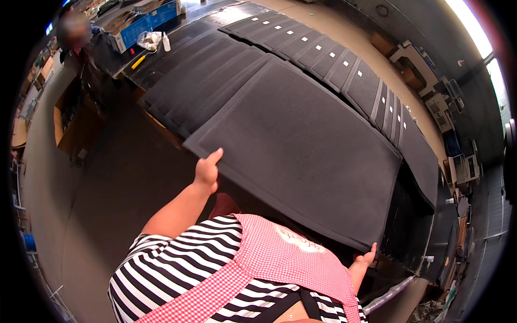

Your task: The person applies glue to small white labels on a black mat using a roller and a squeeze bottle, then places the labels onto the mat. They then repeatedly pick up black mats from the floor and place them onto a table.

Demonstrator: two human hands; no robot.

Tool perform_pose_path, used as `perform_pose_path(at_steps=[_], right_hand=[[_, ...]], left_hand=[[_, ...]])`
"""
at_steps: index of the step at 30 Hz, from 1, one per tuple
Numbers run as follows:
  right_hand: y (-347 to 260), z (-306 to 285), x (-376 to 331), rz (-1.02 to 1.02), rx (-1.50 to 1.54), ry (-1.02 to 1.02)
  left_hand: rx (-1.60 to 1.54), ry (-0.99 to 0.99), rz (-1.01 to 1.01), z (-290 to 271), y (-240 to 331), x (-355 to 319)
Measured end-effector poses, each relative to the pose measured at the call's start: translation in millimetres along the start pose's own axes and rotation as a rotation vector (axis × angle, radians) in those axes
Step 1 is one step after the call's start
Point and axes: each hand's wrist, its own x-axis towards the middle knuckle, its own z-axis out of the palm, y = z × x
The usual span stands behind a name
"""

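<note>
**Holding one black mat over the table, not yet released**

Gripping large black mat along its near edge, with left hand close to the left corner, thumb on top, and right hand at the right corner, thumb up, other fingers mostly hidden. Holding it over near side of table, lapping onto near row of mats. Can't tell how much weight rests on the table.

Done, judging by layout: overlapped far row of mats along table's far side, with small white squares on many; overlapped near row toward table's left end. Not done: release of held mat. Seeing no white squares on it or on near row. Seeing bare stretch toward table's right end; can't tell whether due for cover.

Materials: reading mats as matte, fine-grained, maybe felt or rubber. Flat rectangles, thin, with border line inset parallel to the edges. Seems fairly stiff, with little sag between hands. Bent near edge on far-row mat at table's right end. Smooth, shinier black on tabletop. At table's left end: slim yellow-handled tool, white bottle, blue box.
</note>
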Motion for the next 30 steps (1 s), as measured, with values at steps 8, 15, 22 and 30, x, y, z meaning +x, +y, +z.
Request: perform_pose_path(at_steps=[8,15,22,30], right_hand=[[-108.7,83.6,-101.3,-0.362,-0.052,-0.280],[-4.5,-58.9,-2.6,-0.025,0.027,0.077],[-7.8,-62.1,27.2,0.009,0.005,0.111],[-7.6,-164.7,66.9,0.200,-0.022,0.124]], left_hand=[[0.135,-0.058,0.070,-23.1,-18.4,7.4],[0.300,-0.007,0.161,2.8,-66.9,2.9],[0.386,-0.018,0.218,-2.9,-71.3,-1.1],[0.512,-0.049,0.268,15.9,-85.5,-0.7]])
